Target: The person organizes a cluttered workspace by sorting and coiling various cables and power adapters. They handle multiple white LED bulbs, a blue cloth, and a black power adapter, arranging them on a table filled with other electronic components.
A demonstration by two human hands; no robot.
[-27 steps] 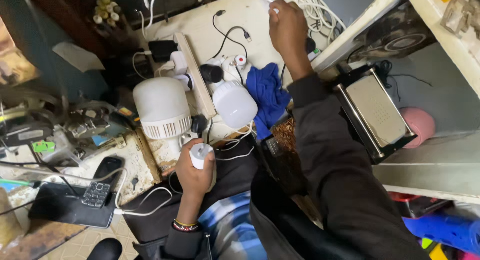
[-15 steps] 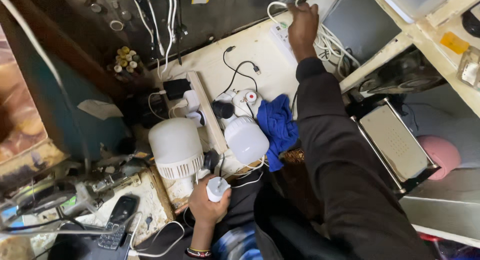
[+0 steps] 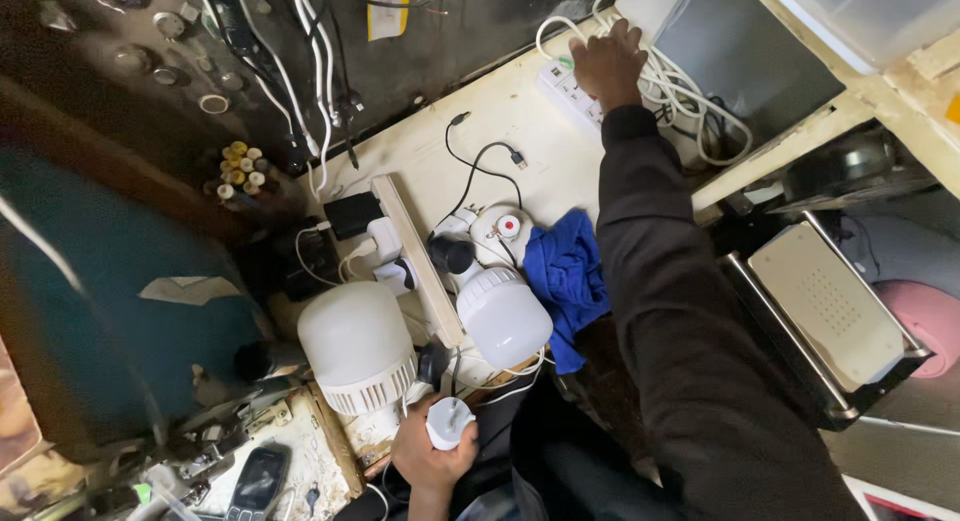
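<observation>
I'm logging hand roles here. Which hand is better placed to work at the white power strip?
Right. The right hand already rests on the white power strip at the bench's far end; the left hand holds a white plug near the body.

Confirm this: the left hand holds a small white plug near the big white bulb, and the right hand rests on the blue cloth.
Not quite. In the head view the right hand rests on the white power strip at the bench's far end, not the blue cloth. The left hand does hold the white plug near the big bulb.

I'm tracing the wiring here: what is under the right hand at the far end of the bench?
The right hand rests on a white power strip, beside a tangle of white cables. Its palm covers the sockets beneath, so any plug there is hidden.
</observation>
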